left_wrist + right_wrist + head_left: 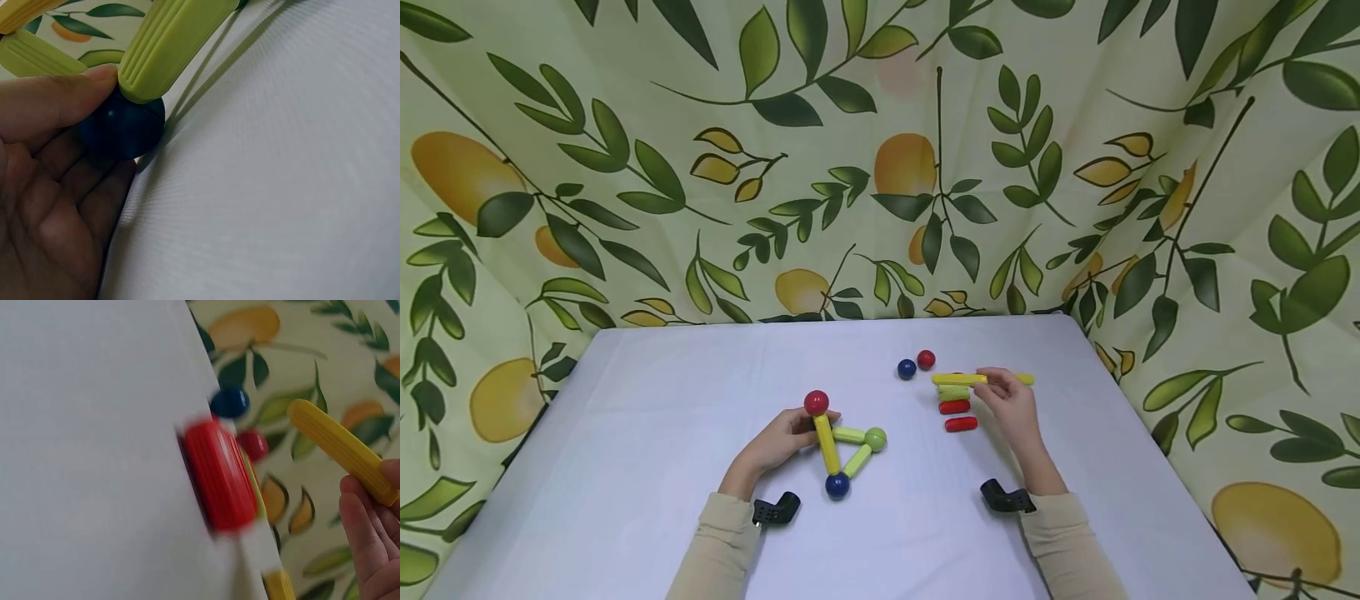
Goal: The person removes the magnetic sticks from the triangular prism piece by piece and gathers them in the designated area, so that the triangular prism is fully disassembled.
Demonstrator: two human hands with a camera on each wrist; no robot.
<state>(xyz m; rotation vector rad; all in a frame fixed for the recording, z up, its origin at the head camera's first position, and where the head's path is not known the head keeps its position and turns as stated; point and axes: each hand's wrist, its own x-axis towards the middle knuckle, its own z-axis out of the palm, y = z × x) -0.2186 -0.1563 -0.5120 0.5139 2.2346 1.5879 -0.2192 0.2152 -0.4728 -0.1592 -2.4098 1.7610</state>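
Tablecloth [625, 467] white, leafy drapes [850, 125] beyond—hands [778, 440] [1013, 410] in grip: left round blue ball [128, 132], right round yellow stick [337, 445].

Pale cream cloth [1060, 50] printed with green leaves [1315, 293] and yellow-orange fruit [904, 167] hangs behind the counter [625, 467] and along its left and right sides, gently creased in places; a white covering [700, 367] lies over the counter, its far edge running nearly straight, and the light is even, with faint, soft shadows
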